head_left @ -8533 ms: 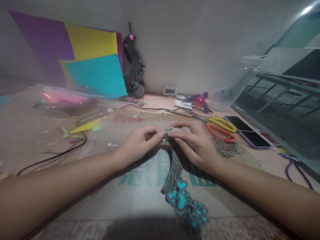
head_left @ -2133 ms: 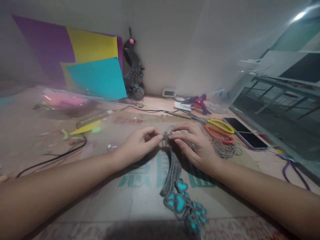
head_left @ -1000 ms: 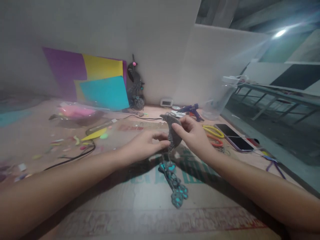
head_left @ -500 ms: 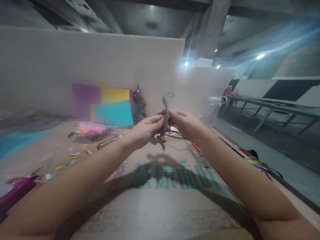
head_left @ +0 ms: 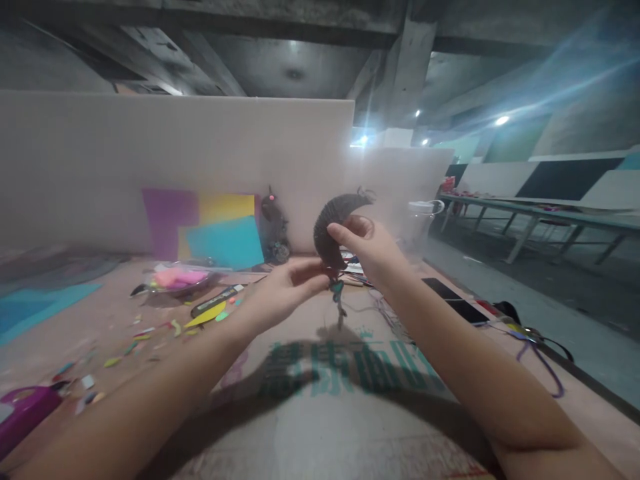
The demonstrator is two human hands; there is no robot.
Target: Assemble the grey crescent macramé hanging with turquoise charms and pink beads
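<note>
A ribbed, matt, cord-like surface is noted on the grey crescent [head_left: 326,219]; a smooth matt finish is observed on the turquoise sheet [head_left: 225,242].

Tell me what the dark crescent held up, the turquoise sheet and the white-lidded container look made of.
Dark crescent: probably wrapped cord or yarn, matte; fine close ridges run across it.
Turquoise sheet: likely paper or thin foam, matte; flat, straight-edged, without glare.
White-lidded container: apparently clear, smooth plastic, since the background shows through; glass is possible.

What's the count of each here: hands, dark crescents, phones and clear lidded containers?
Hands: 2 (left hand, right hand)
Dark crescents: 2 (held crescent, farther crescent)
Phone: 1
Clear lidded container: 1
Total: 6
</note>
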